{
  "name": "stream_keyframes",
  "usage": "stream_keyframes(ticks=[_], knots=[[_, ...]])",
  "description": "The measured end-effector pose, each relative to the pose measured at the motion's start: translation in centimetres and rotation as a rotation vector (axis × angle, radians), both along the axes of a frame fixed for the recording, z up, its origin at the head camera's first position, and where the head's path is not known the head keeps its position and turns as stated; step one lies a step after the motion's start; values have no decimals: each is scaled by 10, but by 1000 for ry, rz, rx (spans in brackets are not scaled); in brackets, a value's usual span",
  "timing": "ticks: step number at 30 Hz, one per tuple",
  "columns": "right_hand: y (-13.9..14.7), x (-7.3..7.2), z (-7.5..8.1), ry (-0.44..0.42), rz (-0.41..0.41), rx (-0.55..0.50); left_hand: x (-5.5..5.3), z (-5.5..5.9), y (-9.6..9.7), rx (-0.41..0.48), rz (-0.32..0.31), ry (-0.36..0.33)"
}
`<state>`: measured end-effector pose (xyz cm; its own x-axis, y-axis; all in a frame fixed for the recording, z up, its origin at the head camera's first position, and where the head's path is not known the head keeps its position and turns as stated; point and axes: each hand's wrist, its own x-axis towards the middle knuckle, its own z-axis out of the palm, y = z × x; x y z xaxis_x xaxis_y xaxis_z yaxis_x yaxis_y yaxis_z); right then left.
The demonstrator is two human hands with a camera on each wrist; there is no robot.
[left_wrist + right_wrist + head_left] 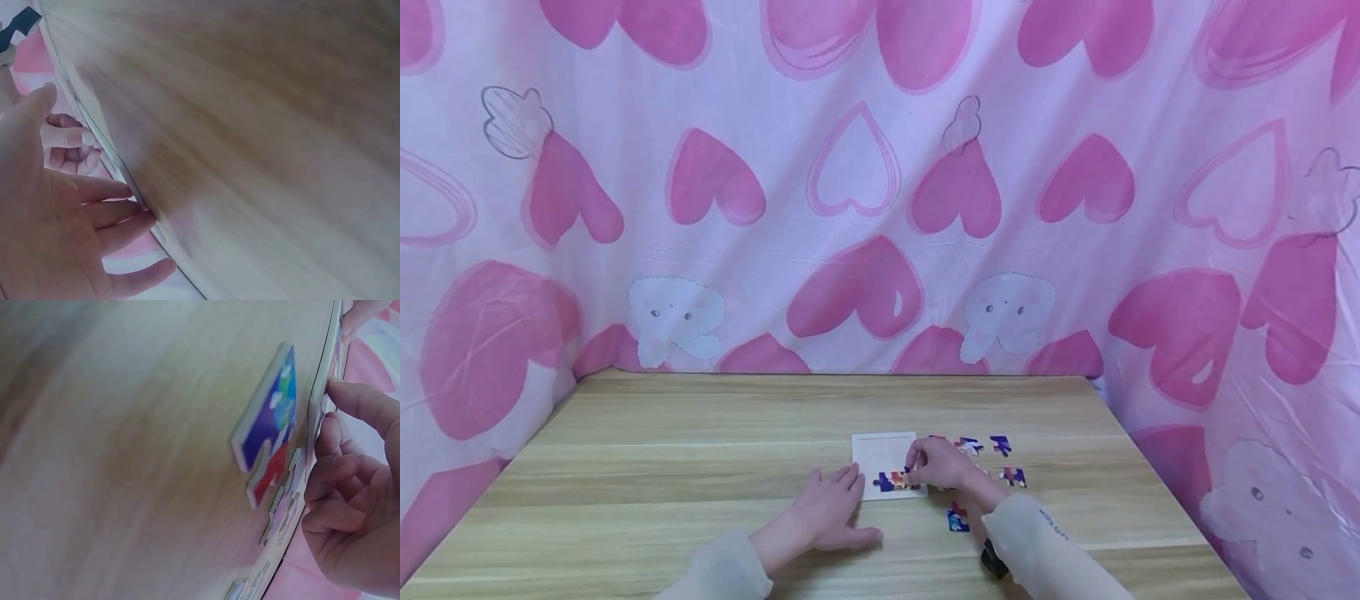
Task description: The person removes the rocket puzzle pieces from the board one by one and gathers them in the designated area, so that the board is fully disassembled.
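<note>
A white square puzzle tray point(880, 454) lies on the table, with joined puzzle pieces point(892, 481) in its lower part, coloured purple and orange. My left hand point(826, 510) rests flat at the tray's left edge, fingers spread and fingertips right at the rim. Over the tray's right side my right hand point(942, 463) pinches a puzzle piece between thumb and fingertips, low at the joined pieces; the fingers hide most of it. In the right wrist view the thumb point(362, 403) is at the tray's edge and the other fingers are curled.
Loose puzzle pieces lie right of the tray: one at the back point(1001, 446), one farther right point(1013, 477), and a blue and red one point(957, 518) in front. A black object point(993, 560) shows by the right wrist. A pink heart-patterned curtain point(850, 250) surrounds the wooden table point(625, 467).
</note>
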<state>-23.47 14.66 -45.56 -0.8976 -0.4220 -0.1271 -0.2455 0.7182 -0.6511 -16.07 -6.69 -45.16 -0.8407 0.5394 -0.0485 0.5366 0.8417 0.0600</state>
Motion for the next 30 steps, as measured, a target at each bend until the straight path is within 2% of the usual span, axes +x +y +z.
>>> stream_keyframes(ticks=[8,17,30], knots=[[0,0,0,15,118,-41,-4,-2,-3,4,-13,25],[-2,-1,-2,3,166,-40,-4,-1,-3,-3,-18,48],[-6,1,0,-80,132,-35,-5,-1,-2,-2,-18,40]])
